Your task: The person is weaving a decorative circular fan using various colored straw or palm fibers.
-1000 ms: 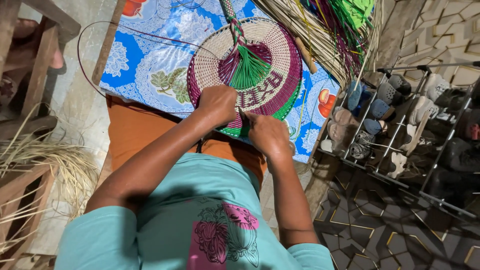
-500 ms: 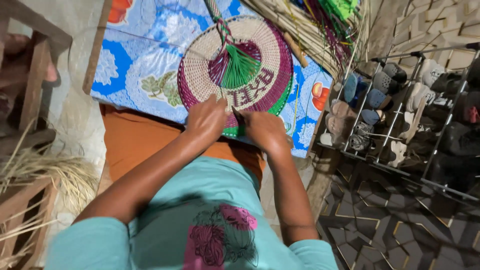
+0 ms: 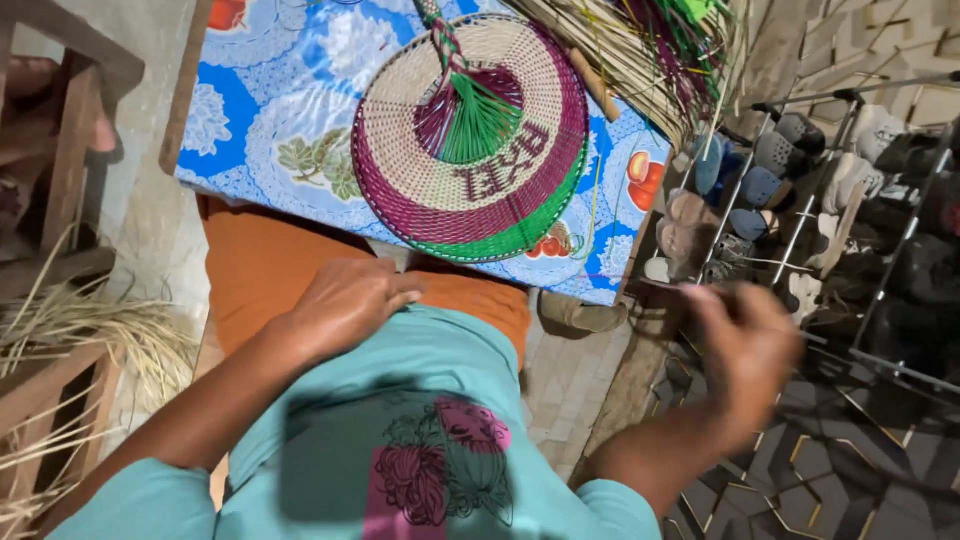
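My left hand point(image 3: 345, 305) rests low on my lap, fingers loosely spread and flat against my orange cloth point(image 3: 270, 260), holding nothing. My right hand point(image 3: 745, 345) is flung out to the side above the dark floor point(image 3: 800, 470), blurred; the fingers look curled, and a thin purplish strand point(image 3: 620, 278) seems to run from it toward the fan, but whether I pinch it I cannot tell for sure. The fan point(image 3: 470, 140) lies flat on the blue tablecloth point(image 3: 260, 130), well apart from both hands, its green rim nearest me and its braided handle point(image 3: 445, 40) pointing away. Loose reeds point(image 3: 640, 60) are heaped at the far right corner of the table, and a shoe rack point(image 3: 800, 200) stands just beside it.

To draw a strand well, I judge the pull should be long, steady and level with the rim, so the stitch seats snug without puckering the weave. My left hand would serve better pressing the fan down near the green edge, so it does not slide or lift. The outstretched hand should mind the rack beside it
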